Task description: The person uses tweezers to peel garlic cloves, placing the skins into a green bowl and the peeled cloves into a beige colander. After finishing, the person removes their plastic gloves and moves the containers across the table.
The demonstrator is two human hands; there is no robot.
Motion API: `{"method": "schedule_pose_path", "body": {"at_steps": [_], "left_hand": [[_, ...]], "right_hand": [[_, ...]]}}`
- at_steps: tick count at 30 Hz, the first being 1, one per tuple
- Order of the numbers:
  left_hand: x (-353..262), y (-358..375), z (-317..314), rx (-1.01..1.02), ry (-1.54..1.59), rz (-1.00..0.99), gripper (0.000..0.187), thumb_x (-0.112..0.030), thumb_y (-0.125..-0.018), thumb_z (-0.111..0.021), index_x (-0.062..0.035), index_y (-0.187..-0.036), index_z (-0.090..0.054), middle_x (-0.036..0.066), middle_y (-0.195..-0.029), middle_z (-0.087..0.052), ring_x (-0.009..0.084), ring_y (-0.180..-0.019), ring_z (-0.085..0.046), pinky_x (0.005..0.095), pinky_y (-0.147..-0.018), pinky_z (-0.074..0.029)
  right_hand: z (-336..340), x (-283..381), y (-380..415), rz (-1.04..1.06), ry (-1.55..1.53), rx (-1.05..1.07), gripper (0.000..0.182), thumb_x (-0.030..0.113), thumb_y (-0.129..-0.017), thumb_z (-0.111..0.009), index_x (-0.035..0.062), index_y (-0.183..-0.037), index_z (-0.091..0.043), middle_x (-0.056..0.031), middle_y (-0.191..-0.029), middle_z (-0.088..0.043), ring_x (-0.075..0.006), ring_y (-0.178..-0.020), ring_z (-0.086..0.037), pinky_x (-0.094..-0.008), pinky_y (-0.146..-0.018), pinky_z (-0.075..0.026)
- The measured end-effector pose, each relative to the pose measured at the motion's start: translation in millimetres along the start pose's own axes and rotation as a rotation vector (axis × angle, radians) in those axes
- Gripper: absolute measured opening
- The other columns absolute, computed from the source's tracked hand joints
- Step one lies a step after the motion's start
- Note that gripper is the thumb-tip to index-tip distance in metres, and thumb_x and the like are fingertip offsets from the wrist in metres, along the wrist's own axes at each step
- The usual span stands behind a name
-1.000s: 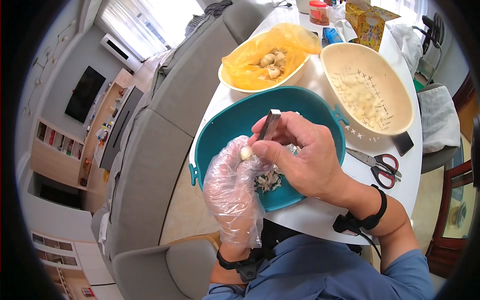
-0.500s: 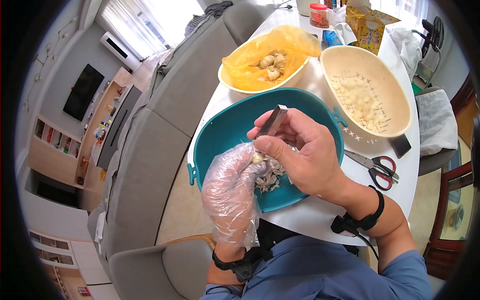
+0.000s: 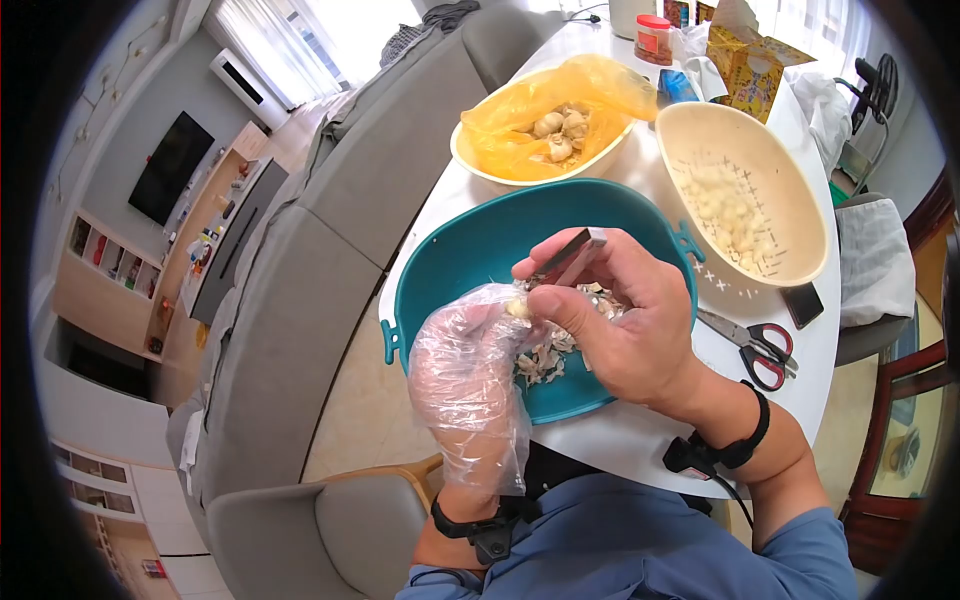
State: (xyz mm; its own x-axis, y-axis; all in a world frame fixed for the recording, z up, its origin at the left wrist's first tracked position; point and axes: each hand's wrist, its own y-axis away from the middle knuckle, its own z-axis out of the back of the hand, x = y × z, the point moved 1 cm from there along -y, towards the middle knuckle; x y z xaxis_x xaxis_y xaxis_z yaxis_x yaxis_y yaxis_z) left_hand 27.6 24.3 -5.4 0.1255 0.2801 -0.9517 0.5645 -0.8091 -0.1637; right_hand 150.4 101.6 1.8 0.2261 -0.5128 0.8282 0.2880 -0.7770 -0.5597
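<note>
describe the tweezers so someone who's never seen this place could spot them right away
On the white table, find the big teal basin. Above it, the bare right hand pinches the tweezers between thumb and fingers, bent end up. Unlike the scissors lying beside the basin, they are plain shiny metal with no red-and-black finger loops.

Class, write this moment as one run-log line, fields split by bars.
left hand: gloved, holds garlic clove | right hand: bare, holds tweezers | below: basin with peelings | beyond: bag with garlic bulbs
</note>
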Motion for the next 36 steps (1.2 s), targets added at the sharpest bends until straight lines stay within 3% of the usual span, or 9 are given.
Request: {"method": "schedule_pose_path", "body": {"at_steps": [9,15,17,24,30,32,36], "left_hand": [[-1,1,-2,0.025,0.067,-0.028,0.017,0.000,-0.098,-0.072,0.0040,-0.114,-0.065,0.013,-0.110,-0.073,0.0176,-0.093,-0.072,0.0321,-0.086,-0.060],[1,1,-1,0.062,0.135,0.033,0.026,0.001,-0.097,-0.074,0.0036,-0.122,-0.068,0.011,-0.117,-0.071,0.0163,-0.102,-0.070,0.0301,-0.094,-0.058],[3,2,-1,0.022,0.006,0.019,0.031,0.002,-0.095,-0.076,0.0033,-0.125,-0.068,0.011,-0.122,-0.071,0.0158,-0.109,-0.067,0.0296,-0.098,-0.056],[9,0,0,0.031,-0.008,-0.083,0.033,0.005,-0.092,-0.078,0.0045,-0.123,-0.070,0.010,-0.124,-0.070,0.0172,-0.110,-0.066,0.0307,-0.099,-0.054],[12,2,2,0.013,-0.039,-0.139,0.032,0.005,-0.089,-0.080,0.0039,-0.121,-0.072,0.012,-0.122,-0.071,0.0193,-0.108,-0.067,0.0322,-0.096,-0.054],[12,2,5,0.040,-0.237,-0.272,0.032,0.005,-0.089,-0.081,0.0036,-0.119,-0.072,0.012,-0.121,-0.070,0.0198,-0.107,-0.068,0.0327,-0.095,-0.055],[13,3,5,0.096,-0.304,-0.351,0.030,0.005,-0.088,-0.081,0.0035,-0.116,-0.072,0.012,-0.119,-0.069,0.0202,-0.105,-0.068,0.0326,-0.093,-0.055]], "right_hand": [[-1,0,0,-0.058,-0.096,-0.015,0.026,0.004,-0.092,-0.077,-0.0052,-0.113,-0.067,-0.0122,-0.098,-0.078,-0.0164,-0.085,-0.076,-0.0293,-0.079,-0.061],[-1,-3,0,-0.058,-0.068,-0.008,0.025,0.009,-0.093,-0.078,-0.0041,-0.112,-0.068,-0.0116,-0.097,-0.078,-0.0171,-0.085,-0.076,-0.0301,-0.079,-0.060],[1,-4,-1,-0.026,-0.021,0.002,0.026,0.012,-0.094,-0.078,-0.0037,-0.112,-0.068,-0.0110,-0.097,-0.079,-0.0178,-0.085,-0.077,-0.0307,-0.080,-0.060],[2,-3,-1,-0.017,0.009,0.031,0.026,0.015,-0.095,-0.077,-0.0033,-0.112,-0.068,-0.0105,-0.097,-0.079,-0.0173,-0.085,-0.076,-0.0300,-0.081,-0.060],[7,-2,-5,-0.198,-0.270,0.110,0.032,0.017,-0.099,-0.075,-0.0042,-0.120,-0.064,-0.0120,-0.104,-0.077,-0.0156,-0.096,-0.075,-0.0299,-0.089,-0.058],[10,-3,-7,-0.329,-0.389,0.130,0.033,0.017,-0.101,-0.074,-0.0050,-0.123,-0.062,-0.0122,-0.107,-0.075,-0.0151,-0.100,-0.073,-0.0287,-0.090,-0.058],[9,-2,-7,-0.353,-0.420,0.096,0.033,0.017,-0.102,-0.073,-0.0053,-0.123,-0.061,-0.0114,-0.107,-0.075,-0.0135,-0.099,-0.073,-0.0266,-0.089,-0.057]]}}
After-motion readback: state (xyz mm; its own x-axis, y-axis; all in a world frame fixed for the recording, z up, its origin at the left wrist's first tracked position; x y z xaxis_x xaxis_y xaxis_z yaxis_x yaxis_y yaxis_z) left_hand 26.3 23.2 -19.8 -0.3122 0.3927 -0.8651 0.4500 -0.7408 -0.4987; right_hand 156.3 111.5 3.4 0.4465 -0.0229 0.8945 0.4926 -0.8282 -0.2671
